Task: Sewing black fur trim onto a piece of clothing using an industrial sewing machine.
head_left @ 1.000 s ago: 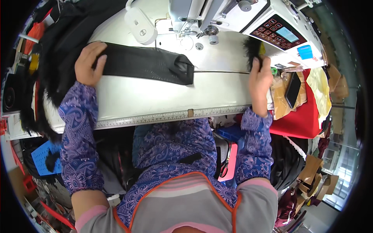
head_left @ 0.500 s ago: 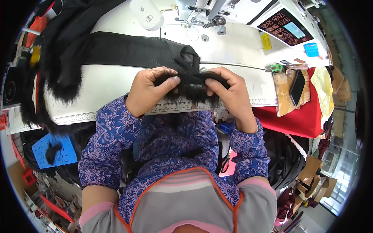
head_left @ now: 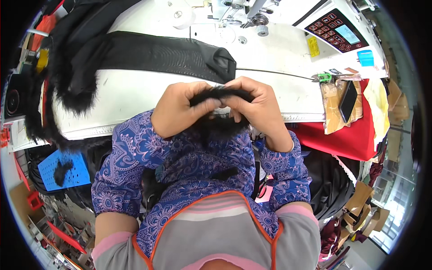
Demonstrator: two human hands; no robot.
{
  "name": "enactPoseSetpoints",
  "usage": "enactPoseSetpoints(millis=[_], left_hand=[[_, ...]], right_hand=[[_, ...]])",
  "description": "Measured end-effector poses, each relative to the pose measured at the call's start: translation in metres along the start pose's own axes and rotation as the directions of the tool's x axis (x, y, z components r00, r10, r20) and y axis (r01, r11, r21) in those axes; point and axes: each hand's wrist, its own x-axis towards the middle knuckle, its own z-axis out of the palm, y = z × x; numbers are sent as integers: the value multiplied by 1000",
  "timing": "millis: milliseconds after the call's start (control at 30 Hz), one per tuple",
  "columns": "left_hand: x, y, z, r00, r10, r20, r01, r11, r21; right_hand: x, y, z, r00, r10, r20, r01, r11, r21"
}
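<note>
In front of my chest, over the table's near edge, I hold a strip of black fur trim (head_left: 220, 93) with both hands. My left hand (head_left: 177, 110) pinches its left end, thumb on top and fingers behind. My right hand (head_left: 258, 108) grips the other end the same way, the thumbs nearly meeting. The strip arches between them, and more fur (head_left: 216, 128) hangs below the fingers. Beyond my hands lies a long piece of sheer black fabric (head_left: 153, 54), folded over at its right end. Black cloth with a furry edge (head_left: 78, 96) is bunched at the left.
A sewing machine (head_left: 261, 20) with a control panel (head_left: 335, 29) stands at the back. On the right are green-handled snips (head_left: 324, 77), a phone (head_left: 347, 101) and red cloth (head_left: 339, 139). A blue perforated tray (head_left: 67, 168) with fur scraps sits lower left.
My hands have drawn together, the right one moving left. The fur between them has gone from stretched flat to arched, with more hanging toward me. The view has shifted slightly.
</note>
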Motion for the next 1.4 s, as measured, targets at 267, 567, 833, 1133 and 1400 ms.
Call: enactPoseSetpoints(millis=[267,567,833,1133,1400], left_hand=[[5,-16,5,986,-44,-163,-5,958,-288],[5,-17,0,941,-49,-333,-54,955,-292],[-1,-22,3,954,40,-297,-90,983,-158],[51,-9,17,741,463,-487,-192,841,507],[41,-55,-20,860,213,-465,-223,974,34]], right_hand=[[3,13,-7,996,-22,-87,31,995,99],[4,21,-10,992,-23,-128,43,987,155],[-1,24,-9,883,-461,-86,339,754,-563],[-16,16,-4,851,-454,263,473,447,-759],[-33,16,1,852,-429,301,505,521,-688]])
